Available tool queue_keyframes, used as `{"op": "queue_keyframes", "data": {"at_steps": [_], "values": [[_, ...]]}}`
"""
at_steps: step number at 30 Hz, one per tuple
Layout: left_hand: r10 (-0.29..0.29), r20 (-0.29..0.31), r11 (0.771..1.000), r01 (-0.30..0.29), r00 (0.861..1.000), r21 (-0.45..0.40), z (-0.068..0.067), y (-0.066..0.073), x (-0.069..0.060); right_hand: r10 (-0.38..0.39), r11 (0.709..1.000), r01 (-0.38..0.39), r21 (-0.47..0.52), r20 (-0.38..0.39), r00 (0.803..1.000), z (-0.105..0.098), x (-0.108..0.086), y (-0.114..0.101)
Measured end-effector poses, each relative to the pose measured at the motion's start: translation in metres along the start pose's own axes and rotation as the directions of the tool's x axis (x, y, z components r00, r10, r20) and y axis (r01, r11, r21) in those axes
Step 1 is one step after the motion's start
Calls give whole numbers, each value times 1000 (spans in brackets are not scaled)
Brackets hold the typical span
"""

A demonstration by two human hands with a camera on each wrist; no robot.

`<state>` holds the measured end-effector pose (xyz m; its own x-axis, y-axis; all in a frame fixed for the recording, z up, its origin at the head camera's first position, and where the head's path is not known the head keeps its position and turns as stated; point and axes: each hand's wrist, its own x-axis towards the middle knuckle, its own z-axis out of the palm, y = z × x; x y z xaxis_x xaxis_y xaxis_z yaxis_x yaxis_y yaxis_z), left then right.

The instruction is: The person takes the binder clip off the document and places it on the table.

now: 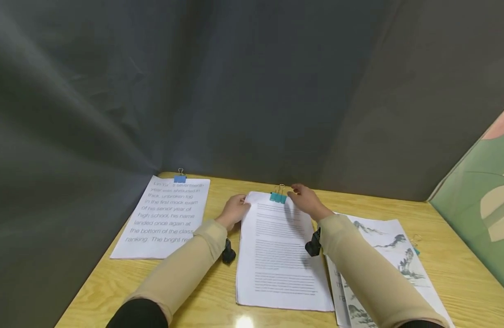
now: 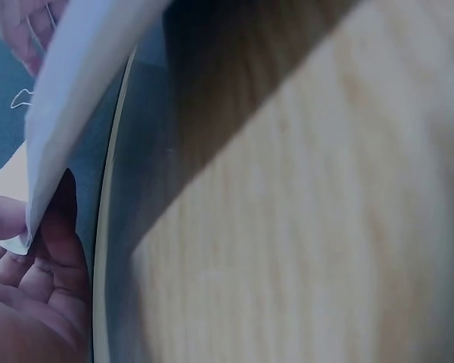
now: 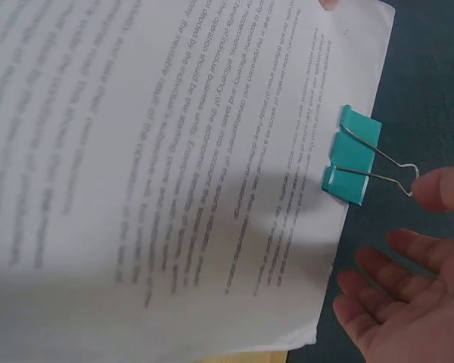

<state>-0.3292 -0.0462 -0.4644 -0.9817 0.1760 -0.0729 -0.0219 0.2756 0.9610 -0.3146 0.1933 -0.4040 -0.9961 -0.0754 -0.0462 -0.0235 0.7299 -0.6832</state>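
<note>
A stack of printed sheets (image 1: 282, 255) lies in the middle of the table, a teal binder clip (image 3: 356, 155) on its top edge. My left hand (image 1: 234, 210) pinches the stack's upper left corner between thumb and fingers. In the left wrist view, that edge of the paper (image 2: 79, 83) stands raised off the wood. My right hand (image 1: 307, 200) is at the clip, its fingers spread loosely beyond the paper edge. The thumb tip reaches the end of the clip's wire handle (image 3: 408, 181); whether it touches I cannot tell.
Left of the stack lies a large-print paper stack (image 1: 166, 218) with a blue binder clip (image 1: 180, 179). On the right, sheets with a mountain ink painting (image 1: 395, 246) lie partly under my right forearm. A dark curtain (image 1: 252, 91) hangs behind the wooden table (image 1: 453, 255).
</note>
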Motion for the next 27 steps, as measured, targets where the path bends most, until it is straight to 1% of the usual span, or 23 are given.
{"op": "queue_keyframes", "data": {"at_steps": [8,10,13,18,23,27], "values": [[39,17,999,-39,999,-3,1,1,-1,14,999,-16,48,39,999,-1,14,-8],[42,21,999,-42,999,-13,1,0,-1,28,997,-32,66,55,998,-1,16,-10],[47,30,999,-46,998,-25,2,-1,-2,60,991,-69,114,87,994,2,19,-10],[53,37,998,-52,998,-31,4,-1,-2,74,978,-98,183,135,988,7,23,-7],[61,31,998,-60,998,-23,3,-1,-4,73,971,-103,218,143,987,7,23,-9],[64,31,998,-64,997,-19,1,-2,-4,41,974,-74,216,154,987,2,22,-8]]}}
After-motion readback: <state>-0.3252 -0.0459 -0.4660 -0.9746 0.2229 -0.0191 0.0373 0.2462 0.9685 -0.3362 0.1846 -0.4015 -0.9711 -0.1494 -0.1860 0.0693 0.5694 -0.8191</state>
